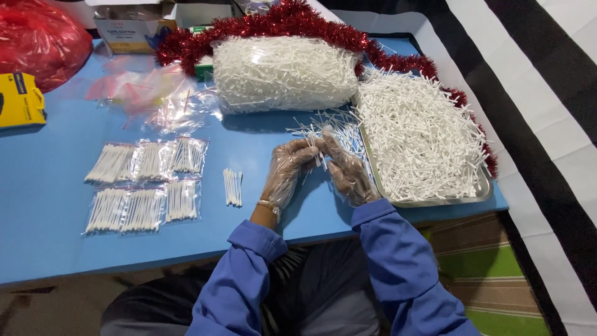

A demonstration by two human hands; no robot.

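Both my hands wear clear plastic gloves and meet over the blue table [50, 211]. My left hand [287, 171] and my right hand [346, 169] pinch a small bunch of white cotton swabs [318, 148] between their fingertips. A metal tray [435, 200] heaped with loose swabs [420, 134] lies just right of my right hand. A little pile of swabs [232, 187] rests on the table left of my left hand. Further left lie several small clear bags filled with swabs [146, 185], in two rows.
A big clear sack of swabs [283, 73] sits at the back, ringed by red tinsel [280, 22]. Empty clear bags [165, 102] lie behind the filled ones. A yellow box [20, 99], a red plastic bag [37, 37] and a cardboard box [134, 25] stand at the far left.
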